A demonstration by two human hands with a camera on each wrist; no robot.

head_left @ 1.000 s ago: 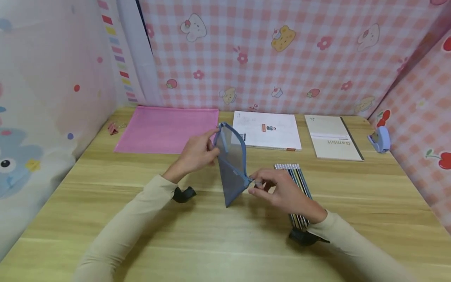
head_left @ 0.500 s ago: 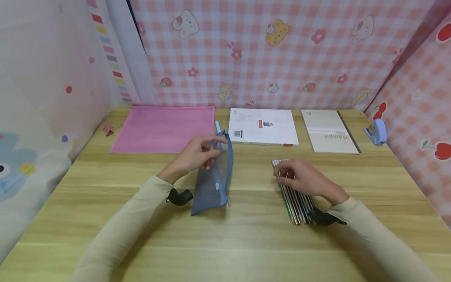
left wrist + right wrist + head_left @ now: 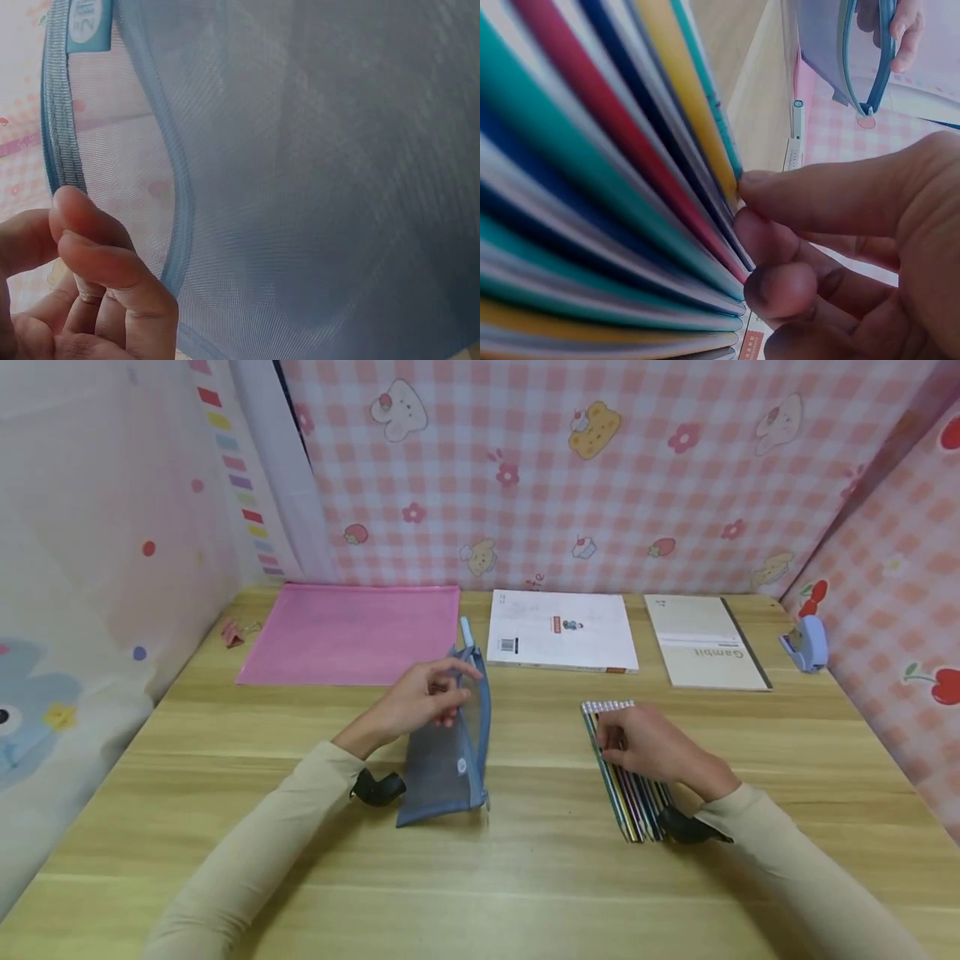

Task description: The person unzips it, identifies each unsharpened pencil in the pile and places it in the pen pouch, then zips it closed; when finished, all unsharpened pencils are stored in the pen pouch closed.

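A blue-grey mesh zip pouch (image 3: 435,777) stands with its mouth spread, left of the table's middle. My left hand (image 3: 426,693) is at its opening, fingers loosely curved beside the zip edge; in the left wrist view the hand (image 3: 105,292) shows no pouch fabric between thumb and fingertips. Right of it, a row of striped pencils (image 3: 618,802) lies with white eraser ends away from me. Over their far part, my right hand (image 3: 648,743) has its fingers curled down. The right wrist view shows thumb and forefinger pinching the outermost pencil (image 3: 712,105) near one end.
Along the back lie a pink pouch (image 3: 352,635), a white book (image 3: 562,627) and a cream notebook (image 3: 708,643). A slim pale-blue stick (image 3: 466,631) lies behind the mesh pouch. A pink clip (image 3: 232,633) is at far left, a lilac tape dispenser (image 3: 808,645) at far right.
My right hand has let go of the pouch's zip end, moved right and come down onto the pencils. The pouch has swung left and lower, its mouth still spread beside my left hand.
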